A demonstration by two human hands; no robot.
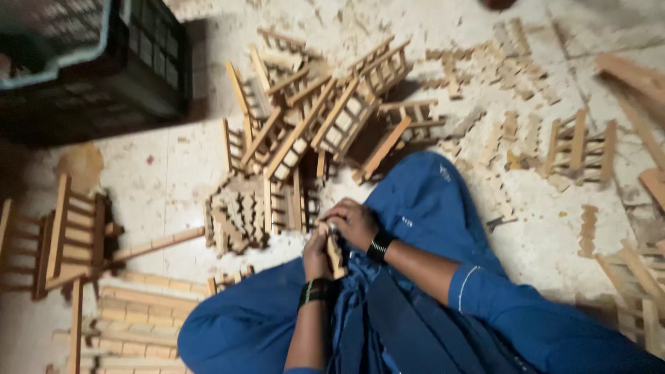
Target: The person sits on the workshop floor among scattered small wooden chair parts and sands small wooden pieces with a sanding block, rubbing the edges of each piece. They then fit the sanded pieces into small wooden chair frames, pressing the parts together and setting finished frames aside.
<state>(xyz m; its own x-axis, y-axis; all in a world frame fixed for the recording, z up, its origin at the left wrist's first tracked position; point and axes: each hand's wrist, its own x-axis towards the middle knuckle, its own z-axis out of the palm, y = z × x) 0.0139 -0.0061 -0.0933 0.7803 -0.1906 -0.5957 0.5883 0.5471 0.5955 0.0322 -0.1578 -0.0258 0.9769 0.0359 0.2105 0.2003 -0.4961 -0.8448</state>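
Both hands met over the blue lap: left hand (pixel 316 255) and right hand (pixel 355 223) closed around a small wood piece (pixel 334 253), fingers wrapped on its upper end. Blur hid the fingertips; ladder pile (pixel 312 125) lay beyond.

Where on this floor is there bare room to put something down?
Bare floor lies between the dark crate, the central pile of wooden frames and the frames at left. Around both hands and right of the blue-clad knee, scattered pieces crowd it.
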